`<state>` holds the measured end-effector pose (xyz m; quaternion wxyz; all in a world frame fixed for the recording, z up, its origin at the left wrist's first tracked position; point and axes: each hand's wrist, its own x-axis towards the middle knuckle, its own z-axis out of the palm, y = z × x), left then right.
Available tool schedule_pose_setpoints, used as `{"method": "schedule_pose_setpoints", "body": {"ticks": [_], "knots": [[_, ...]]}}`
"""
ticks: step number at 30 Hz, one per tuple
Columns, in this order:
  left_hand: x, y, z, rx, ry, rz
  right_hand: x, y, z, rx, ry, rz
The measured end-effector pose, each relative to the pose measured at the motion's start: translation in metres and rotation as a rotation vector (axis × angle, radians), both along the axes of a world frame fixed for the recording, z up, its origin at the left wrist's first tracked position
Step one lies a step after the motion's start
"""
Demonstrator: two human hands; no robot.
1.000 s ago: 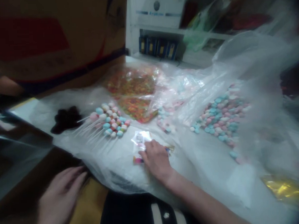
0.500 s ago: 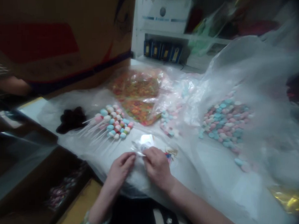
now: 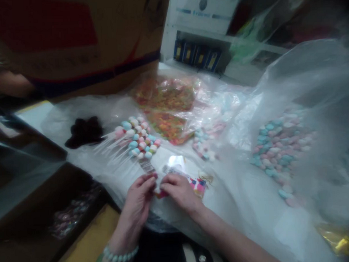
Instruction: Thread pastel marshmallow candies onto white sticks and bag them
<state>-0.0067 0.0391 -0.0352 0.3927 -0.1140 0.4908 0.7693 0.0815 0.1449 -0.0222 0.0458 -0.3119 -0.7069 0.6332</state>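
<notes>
My left hand and my right hand meet at the fingertips, pinching the edge of a clear cellophane wrapper. A small printed card in pink and blue lies just beyond my right hand, partly hidden by it. Above my left fingers stands a bunch of pastel candy lollipops on white sticks. A beaded bracelet circles my left wrist. Exactly what lies inside the wrapper is hidden by my fingers.
A white plastic sheet covers the table, with loose pastel candies, a bag of orange sweets and a dark tuft. A cardboard box stands back left, beside another person's forearm.
My left hand has risen from the table's near edge to join my right at the wrapper. The wrapper has shifted slightly, and the view has swung a little.
</notes>
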Motion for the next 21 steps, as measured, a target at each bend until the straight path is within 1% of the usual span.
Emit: {"method": "schedule_pose_setpoints", "body": {"ticks": [3, 4, 5, 6, 10, 11, 13, 15, 18, 20, 21], "knots": [[-0.005, -0.009, -0.009, -0.029, -0.050, -0.156, -0.004, 0.002, -0.007, -0.055, -0.089, 0.131], [-0.006, -0.011, -0.012, -0.039, -0.048, -0.179, -0.006, 0.002, -0.010, -0.063, -0.101, 0.156], [-0.006, -0.012, -0.014, -0.047, -0.039, -0.167, -0.008, 0.001, -0.012, -0.073, -0.096, 0.155], [-0.006, -0.013, -0.016, -0.053, -0.028, -0.119, -0.010, -0.002, -0.014, -0.087, -0.078, 0.130], [-0.005, -0.010, -0.021, -0.036, -0.037, 0.162, -0.024, -0.019, -0.015, -0.179, -0.003, -0.038], [-0.007, -0.010, -0.021, -0.022, -0.052, 0.204, -0.027, -0.023, -0.013, -0.182, -0.001, -0.072], [-0.011, -0.013, -0.020, -0.002, -0.083, 0.237, -0.033, -0.025, -0.008, -0.144, -0.022, -0.116], [-0.018, -0.019, -0.019, 0.004, -0.109, 0.233, -0.037, -0.022, -0.001, -0.077, -0.074, -0.106], [-0.027, -0.028, -0.018, -0.011, -0.124, 0.263, -0.037, -0.016, 0.008, -0.036, -0.144, 0.008], [-0.030, -0.031, -0.017, -0.023, -0.126, 0.319, -0.036, -0.019, 0.009, -0.042, -0.135, 0.065], [-0.030, -0.031, -0.017, -0.025, -0.124, 0.343, -0.036, -0.022, 0.007, -0.039, -0.111, 0.071]]}}
